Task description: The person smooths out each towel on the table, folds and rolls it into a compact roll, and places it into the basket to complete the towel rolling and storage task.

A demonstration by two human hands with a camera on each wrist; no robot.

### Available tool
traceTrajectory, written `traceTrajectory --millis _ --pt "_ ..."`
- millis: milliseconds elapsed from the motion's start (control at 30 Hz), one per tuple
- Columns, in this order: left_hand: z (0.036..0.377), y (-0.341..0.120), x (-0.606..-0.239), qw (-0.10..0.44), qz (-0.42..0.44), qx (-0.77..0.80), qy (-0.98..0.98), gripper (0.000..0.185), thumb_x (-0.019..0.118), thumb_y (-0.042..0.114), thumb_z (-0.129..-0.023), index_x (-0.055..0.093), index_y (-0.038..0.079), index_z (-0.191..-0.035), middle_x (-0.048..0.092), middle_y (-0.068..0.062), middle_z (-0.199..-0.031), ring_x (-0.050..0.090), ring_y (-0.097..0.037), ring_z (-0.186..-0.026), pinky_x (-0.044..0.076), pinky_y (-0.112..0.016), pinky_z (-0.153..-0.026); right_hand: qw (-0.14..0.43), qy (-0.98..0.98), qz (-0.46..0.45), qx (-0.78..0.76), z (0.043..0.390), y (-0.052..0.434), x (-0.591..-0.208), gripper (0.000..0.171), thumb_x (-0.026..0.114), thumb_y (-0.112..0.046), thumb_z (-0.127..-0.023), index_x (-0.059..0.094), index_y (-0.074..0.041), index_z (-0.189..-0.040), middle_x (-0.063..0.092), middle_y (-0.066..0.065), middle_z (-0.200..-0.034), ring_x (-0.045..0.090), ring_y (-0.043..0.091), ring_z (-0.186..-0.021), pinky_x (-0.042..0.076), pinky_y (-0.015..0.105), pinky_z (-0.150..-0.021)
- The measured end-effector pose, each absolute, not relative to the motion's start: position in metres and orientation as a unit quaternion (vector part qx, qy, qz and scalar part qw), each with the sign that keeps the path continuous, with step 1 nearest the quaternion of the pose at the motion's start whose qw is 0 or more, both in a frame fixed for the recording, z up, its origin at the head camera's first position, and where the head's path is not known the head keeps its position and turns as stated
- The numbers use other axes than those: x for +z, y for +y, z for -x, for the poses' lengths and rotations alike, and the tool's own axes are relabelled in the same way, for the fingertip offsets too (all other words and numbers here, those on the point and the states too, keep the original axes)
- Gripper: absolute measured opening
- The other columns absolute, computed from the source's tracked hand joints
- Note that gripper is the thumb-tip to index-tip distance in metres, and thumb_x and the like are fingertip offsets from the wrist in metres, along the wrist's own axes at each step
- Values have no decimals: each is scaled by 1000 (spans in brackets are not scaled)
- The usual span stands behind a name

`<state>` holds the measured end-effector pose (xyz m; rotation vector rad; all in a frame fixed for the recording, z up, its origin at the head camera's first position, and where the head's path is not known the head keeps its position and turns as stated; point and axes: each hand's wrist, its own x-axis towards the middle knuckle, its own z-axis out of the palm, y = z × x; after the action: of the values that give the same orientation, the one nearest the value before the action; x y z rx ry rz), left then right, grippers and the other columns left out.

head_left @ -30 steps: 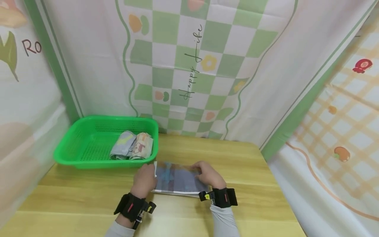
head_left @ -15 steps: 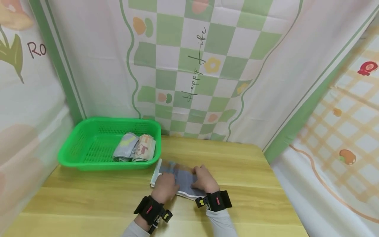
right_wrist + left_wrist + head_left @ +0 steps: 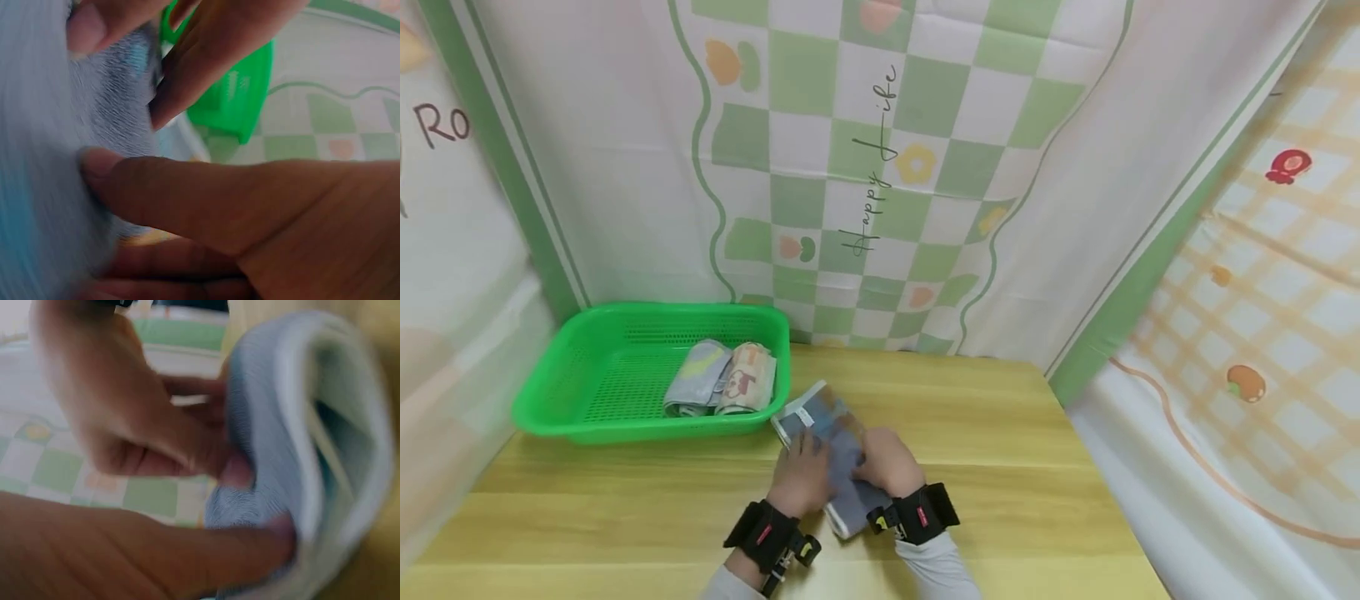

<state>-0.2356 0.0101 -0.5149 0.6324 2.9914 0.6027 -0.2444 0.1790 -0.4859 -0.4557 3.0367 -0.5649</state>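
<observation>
Since the earlier frame we see the towel (image 3: 835, 454) turned from lying crosswise to pointing at the basket (image 3: 550, 408), and both hands have drawn closer together. The left hand (image 3: 801, 475) and right hand (image 3: 886, 462) both grasp the towel, fingers curled on its folded layers. It lies on the table (image 3: 1022, 467) just beside the basket, where two rolls (image 3: 718, 390) sit.

Left hand (image 3: 803, 477): at 6 o'clock of the head view, palm down, fingers curled and pinching at 12 o'clock. Black wrist strap (image 3: 765, 533) at 7 o'clock of it, grey sleeve (image 3: 730, 583) below. Right hand (image 3: 883, 463): just beside at 3 o'clock, knuckles up, thumb (image 3: 187, 200) and fingers (image 3: 206, 69) closed in a grip. Black wrist band (image 3: 919, 513) at 5 o'clock. Both forearms entering from 6 o'clock, converging.
</observation>
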Motion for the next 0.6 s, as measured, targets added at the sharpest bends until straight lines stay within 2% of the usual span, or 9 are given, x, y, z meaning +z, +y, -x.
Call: traceTrajectory --millis 100,267,533,600 --pt "241 -2 -514 34 -215 185 958 57 80 16 -84 60 3 -136 45 -29 -150 37 -51 -141 30 -69 -114 63 967 161 -189 241 172 -481 25 86 -8 -74 65 -8 -62 58 -4 -55 52 6 -49 45 20 -48" --pt "250 -17 -513 52 -253 226 939 56 66 -9 -84 59 2 -139 47 -25 -152 34 -51 -144 23 -72 -116 123 953 200 -192 239 164 -474 22 83 -5 -77 72 -9 -59 59 -9 -48 52 1 -42 46 17 -47" --pt "257 -26 -514 66 -266 310 910 59 57 -17 -82 58 -3 -139 45 -28 -152 28 -54 -146 22 -71 -117 158 938 239 -195 228 148 -466 19 85 -2 -72 74 -8 -59 51 -14 -48 39 -4 -43 36 12 -43" --pt "258 -26 -515 66 -263 314 910 59 56 -18 -82 59 -3 -138 45 -29 -151 27 -56 -145 22 -70 -117 167 935 249 -187 225 143 -465 25 84 2 -71 68 -8 -54 44 -15 -47 32 -3 -43 29 12 -42"
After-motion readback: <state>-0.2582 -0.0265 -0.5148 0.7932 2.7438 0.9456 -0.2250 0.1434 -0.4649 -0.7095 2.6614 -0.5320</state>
